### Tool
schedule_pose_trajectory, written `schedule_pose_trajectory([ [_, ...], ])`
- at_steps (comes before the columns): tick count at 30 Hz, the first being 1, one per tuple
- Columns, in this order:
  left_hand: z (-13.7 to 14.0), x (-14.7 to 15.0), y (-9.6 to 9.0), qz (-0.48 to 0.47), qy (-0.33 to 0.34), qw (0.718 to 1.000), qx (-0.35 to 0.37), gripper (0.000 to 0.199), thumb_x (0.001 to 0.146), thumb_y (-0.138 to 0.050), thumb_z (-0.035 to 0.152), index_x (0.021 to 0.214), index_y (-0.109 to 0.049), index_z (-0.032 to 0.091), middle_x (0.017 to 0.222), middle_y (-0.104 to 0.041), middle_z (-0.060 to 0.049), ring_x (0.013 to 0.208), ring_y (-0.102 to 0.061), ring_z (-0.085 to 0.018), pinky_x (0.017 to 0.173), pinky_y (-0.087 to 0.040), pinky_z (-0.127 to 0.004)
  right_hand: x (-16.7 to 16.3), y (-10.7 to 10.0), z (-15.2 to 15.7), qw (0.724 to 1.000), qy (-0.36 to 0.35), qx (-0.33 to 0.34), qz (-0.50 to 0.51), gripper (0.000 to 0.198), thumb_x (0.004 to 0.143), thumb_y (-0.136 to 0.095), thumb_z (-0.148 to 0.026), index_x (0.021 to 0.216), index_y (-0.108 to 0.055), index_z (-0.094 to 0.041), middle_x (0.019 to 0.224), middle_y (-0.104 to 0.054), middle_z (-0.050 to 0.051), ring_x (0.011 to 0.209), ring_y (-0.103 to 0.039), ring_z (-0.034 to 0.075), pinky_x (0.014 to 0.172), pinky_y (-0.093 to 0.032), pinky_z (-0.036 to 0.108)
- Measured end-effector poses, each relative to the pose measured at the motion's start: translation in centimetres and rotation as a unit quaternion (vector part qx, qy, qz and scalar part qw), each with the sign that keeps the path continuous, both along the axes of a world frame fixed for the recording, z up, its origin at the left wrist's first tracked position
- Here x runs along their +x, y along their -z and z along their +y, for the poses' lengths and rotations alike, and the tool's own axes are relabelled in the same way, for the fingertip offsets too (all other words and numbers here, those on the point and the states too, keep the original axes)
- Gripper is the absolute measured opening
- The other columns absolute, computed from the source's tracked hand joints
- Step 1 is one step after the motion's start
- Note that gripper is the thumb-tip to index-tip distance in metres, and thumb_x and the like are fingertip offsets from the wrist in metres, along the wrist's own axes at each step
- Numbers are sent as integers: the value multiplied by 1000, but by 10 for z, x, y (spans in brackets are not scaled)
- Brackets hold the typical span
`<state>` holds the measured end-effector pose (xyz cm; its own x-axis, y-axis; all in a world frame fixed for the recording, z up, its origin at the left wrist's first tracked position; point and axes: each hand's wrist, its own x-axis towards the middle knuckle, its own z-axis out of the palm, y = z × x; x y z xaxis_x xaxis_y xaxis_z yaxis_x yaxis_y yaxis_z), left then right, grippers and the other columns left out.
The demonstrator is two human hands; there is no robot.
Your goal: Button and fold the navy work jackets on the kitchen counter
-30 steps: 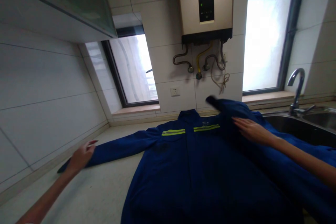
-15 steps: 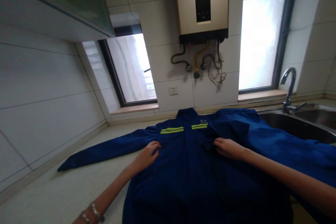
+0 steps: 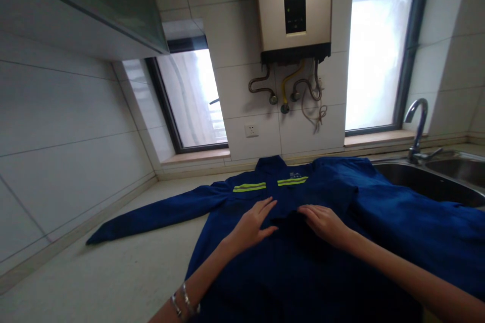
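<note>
Far to the left of the left hand (image 3: 252, 224), the outstretched jacket sleeve (image 3: 159, 214) lies flat on the worktop (image 3: 132, 267), where it lay 1 second ago. The left hand has come away from that sleeve, across to the chest of the blue work jacket (image 3: 288, 267); its fingers are spread, thumb apart, gripping nothing. With 2 bracelets (image 3: 185, 300) behind it on the wrist, it now sits just beside the other hand, below 1 yellow-green reflective strip (image 3: 249, 187). The jacket's body lies under both hands, collar beyond them.

The right hand (image 3: 324, 222) has brought the folded sleeve (image 3: 329, 192) inward over the chest, so just 1 sleeve remains extended. Its fingers bend over dark cloth at the sleeve's end; the thumb is hidden, so I cannot tell whether it pinches or merely presses. Below both hands the jacket sinks into shadow, and its hem is hard to make out. Right of the right hand, more blue cloth (image 3: 409, 217) runs toward the sink (image 3: 409, 176) and out of view; whether it belongs to the jacket is unclear.
</note>
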<state>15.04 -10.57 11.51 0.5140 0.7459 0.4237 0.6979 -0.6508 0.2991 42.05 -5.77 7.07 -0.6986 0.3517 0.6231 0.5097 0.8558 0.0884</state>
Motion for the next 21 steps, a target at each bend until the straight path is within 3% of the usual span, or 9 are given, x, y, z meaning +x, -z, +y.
schedule_pose_trajectory([
  [4, -8, 25, -11, -51, 40, 994, -92, 26, 86, -49, 27, 105, -65, 19, 100, -68, -3, 91, -61, -15, 86, -45, -25, 14, -17, -39, 990, -38, -83, 108, 26, 89, -37, -12, 112, -48, -18, 100, -61, 7, 90, -61, 15, 79, -50, 27],
  [7, -11, 38, -16, -109, 36, 983, -146, 23, 85, -50, 28, 93, -69, 16, 87, -69, -2, 78, -62, -14, 74, -46, -22, 20, -24, -54, 976, -56, -154, 145, 19, 87, -49, -21, 106, -51, -18, 94, -61, 5, 84, -60, 14, 74, -51, 24],
  [9, -14, 43, -19, -141, 32, 974, -172, 24, 84, -52, 31, 91, -68, 14, 86, -68, -2, 78, -61, -14, 72, -46, -22, 22, -24, -58, 973, -80, -167, 137, 17, 86, -53, -22, 103, -53, -18, 93, -59, 6, 83, -59, 14, 73, -51, 23],
  [12, -16, 45, -21, -155, 45, 964, -213, 31, 84, -51, 38, 97, -66, 14, 92, -67, -3, 82, -60, -15, 73, -46, -23, 26, -19, -60, 977, -106, -147, 115, 22, 88, -45, -14, 107, -55, -17, 95, -58, 8, 85, -58, 14, 72, -50, 24],
  [17, -20, 41, -18, -90, 42, 975, -198, 37, 78, -60, 42, 106, -65, 18, 100, -66, -4, 84, -60, -16, 74, -45, -25, 31, -10, -62, 987, -93, -77, 106, 47, 83, -32, -1, 120, -52, -19, 99, -58, 9, 88, -57, 16, 71, -50, 27],
  [21, -23, 41, -15, -93, 81, 971, -203, 36, 81, -55, 40, 110, -63, 20, 105, -65, -4, 92, -59, -16, 79, -45, -26, 26, -10, -66, 986, -86, -50, 132, 48, 80, -34, 1, 118, -53, -20, 100, -59, 9, 87, -57, 16, 71, -49, 28],
])
